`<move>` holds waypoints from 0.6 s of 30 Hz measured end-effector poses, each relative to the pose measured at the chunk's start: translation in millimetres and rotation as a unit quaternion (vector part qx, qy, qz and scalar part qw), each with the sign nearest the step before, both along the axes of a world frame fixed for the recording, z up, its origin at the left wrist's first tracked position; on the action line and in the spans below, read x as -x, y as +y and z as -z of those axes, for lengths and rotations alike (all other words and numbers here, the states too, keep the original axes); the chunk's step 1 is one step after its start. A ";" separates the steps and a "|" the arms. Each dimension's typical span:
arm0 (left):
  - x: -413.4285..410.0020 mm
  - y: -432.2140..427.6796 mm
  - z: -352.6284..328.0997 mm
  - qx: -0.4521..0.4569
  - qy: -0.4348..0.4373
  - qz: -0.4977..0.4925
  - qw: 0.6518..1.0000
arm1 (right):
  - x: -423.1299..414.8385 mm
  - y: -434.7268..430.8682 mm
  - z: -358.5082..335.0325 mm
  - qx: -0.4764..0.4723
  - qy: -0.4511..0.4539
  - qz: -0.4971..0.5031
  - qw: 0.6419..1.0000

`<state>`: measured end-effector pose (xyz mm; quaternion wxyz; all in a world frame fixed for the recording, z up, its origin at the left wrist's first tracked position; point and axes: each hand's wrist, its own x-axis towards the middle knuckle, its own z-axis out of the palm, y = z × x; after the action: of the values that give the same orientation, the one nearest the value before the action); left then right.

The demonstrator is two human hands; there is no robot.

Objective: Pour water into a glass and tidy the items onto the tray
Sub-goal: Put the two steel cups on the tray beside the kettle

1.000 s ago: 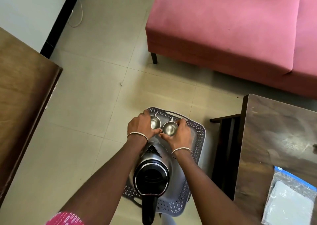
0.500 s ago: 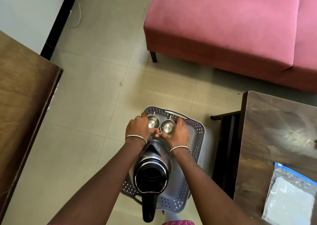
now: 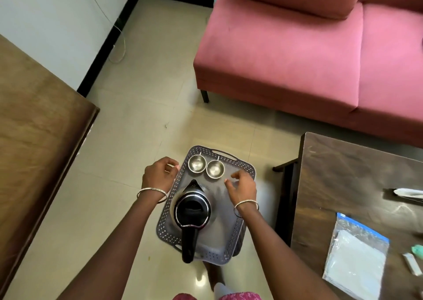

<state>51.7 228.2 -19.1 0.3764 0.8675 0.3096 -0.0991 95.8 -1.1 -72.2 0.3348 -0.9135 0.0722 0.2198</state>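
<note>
Head view: looked down on the floor and both forearms.
Tray: one grey perforated tray (image 3: pixel 248 169) lay at the frame's centre, its long axis running 12 to 6 o'clock; what carried it could not be told.
Kettle: one steel kettle (image 3: pixel 192 205) with a black lid stood on the tray from its middle toward 6 o'clock, spout toward 12, black handle toward 6.
Cups: two steel cups stood upright at the tray's 12 o'clock end, the left cup (image 3: pixel 196 163) and the right cup (image 3: pixel 215 168) just beside each other; whether they touched could not be told.
Left hand: one left hand (image 3: pixel 158 176) hung at the tray's 10 o'clock rim, fingers loosely curled, gripping nothing.
Right hand: one right hand (image 3: pixel 242 188) hovered over the tray at 2 o'clock, near the right cup, fingers loosely bent, gripping nothing.
Hands together: well apart, with the cups and the kettle's spout between them.
Bangles: two, a left bangle (image 3: pixel 152 191) and a right bangle (image 3: pixel 246 202), one on each wrist.
Surroundings: one pink sofa (image 3: pixel 297 59) at 1 o'clock, one dark table (image 3: pixel 354 173) at 3 o'clock bearing one clear plastic bag (image 3: pixel 354 260), one brown wooden top (image 3: pixel 34 128) at 9 o'clock.
</note>
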 end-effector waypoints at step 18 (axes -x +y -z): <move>130.5 -219.8 -124.4 -0.002 -0.131 -0.007 0.991 | 120.2 -158.7 -128.2 -0.082 -0.044 0.024 0.995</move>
<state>-78.8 8.4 105.3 0.4128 0.8716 0.2636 0.0187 -24.4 -159.7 56.0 0.4164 -0.8897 0.0610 0.1767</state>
